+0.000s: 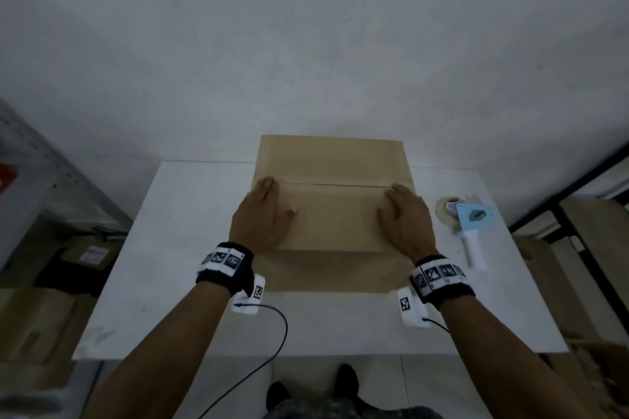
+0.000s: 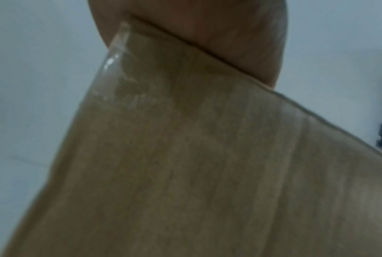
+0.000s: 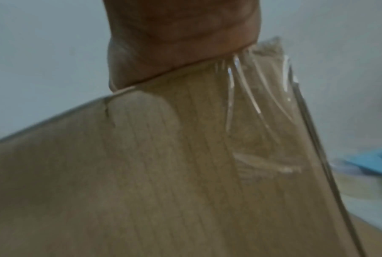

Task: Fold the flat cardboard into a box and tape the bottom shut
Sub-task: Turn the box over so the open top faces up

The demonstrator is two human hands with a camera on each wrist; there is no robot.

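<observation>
A brown cardboard box [image 1: 335,214] stands on the white table [image 1: 190,248], its two top flaps folded flat and meeting along a centre seam [image 1: 335,184] covered with clear tape. My left hand [image 1: 263,211] lies flat on the box's left end, fingers straight and reaching the seam. My right hand [image 1: 405,214] presses flat on the right end in the same way. The left wrist view shows the clear tape [image 2: 115,57] folded down over the box's side [image 2: 185,173] below the palm. In the right wrist view wrinkled tape [image 3: 258,97] runs down the cardboard [image 3: 141,173].
A blue and white tape dispenser [image 1: 471,224] with a roll of clear tape lies on the table just right of the box. Cardboard boxes [image 1: 88,255] and a metal shelf stand on the floor at the left; more cardboard is stacked at the right. A white wall rises behind the table.
</observation>
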